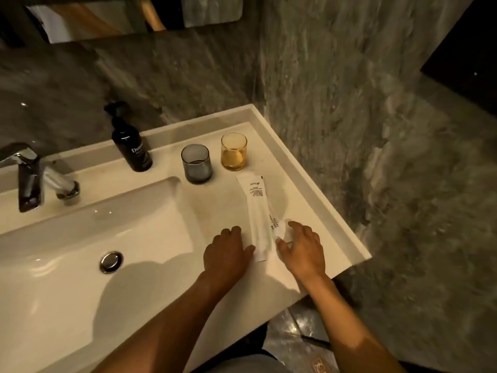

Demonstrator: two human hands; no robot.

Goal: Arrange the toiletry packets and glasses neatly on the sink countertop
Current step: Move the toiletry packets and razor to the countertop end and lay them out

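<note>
Two long white toiletry packets lie side by side on the right of the sink countertop [215,208]: one packet [255,208] on the left, and a second packet [273,221] partly tucked under its right edge. My left hand [227,251] rests on the counter with its thumb against the left packet's near end, fingers loosely curled. My right hand [304,249] has thumb and forefinger around the near end of the second packet. Behind the packets stand a grey glass [196,164] and an amber glass [234,152], upright and a little apart.
A black pump bottle [131,146] stands at the back, left of the glasses. The basin [94,238] with its drain [111,261] lies to the left, beside the chrome faucet [29,179]. Marble walls close the back and right; the counter's corner [368,255] is near my right hand.
</note>
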